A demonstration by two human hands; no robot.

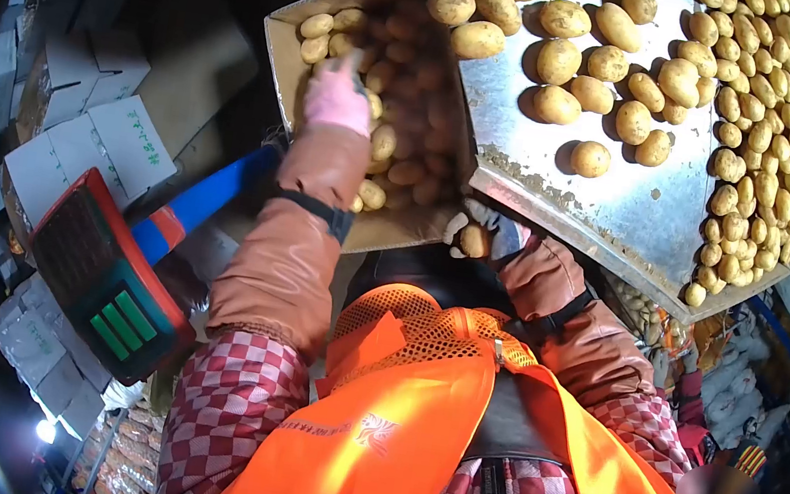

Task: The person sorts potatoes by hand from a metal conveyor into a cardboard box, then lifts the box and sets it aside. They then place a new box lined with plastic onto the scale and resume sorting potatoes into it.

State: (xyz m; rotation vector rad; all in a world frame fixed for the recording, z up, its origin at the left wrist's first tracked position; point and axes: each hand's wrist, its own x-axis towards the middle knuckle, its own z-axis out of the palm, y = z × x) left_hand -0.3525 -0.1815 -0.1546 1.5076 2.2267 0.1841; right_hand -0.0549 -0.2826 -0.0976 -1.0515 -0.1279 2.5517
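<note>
Standing to the right of the open cardboard box point(402, 232), the metal sorting table point(501, 141) carries scattered loose potatoes point(559, 61) on the part next to the box and a dense spread on the part farthest from it. Your orange vest point(368, 435) fills the near side of the box. The box itself holds many boxed potatoes point(382, 142), those toward its right in deep shadow. Left of the box, well apart, lie green-lettered white cartons point(84, 158); between box and cartons, nearer you, a red-rimmed scale display point(118, 279) sits on a blue post point(225, 198). Your left hand point(340, 100), pink-gloved, is inside the box at its left side, over the boxed potatoes; blur hides its fingers, so I cannot tell its grip. Your right hand point(508, 235), in a greyish glove, is curled round a single potato point(472, 242) just outside the box's near right corner.
</note>
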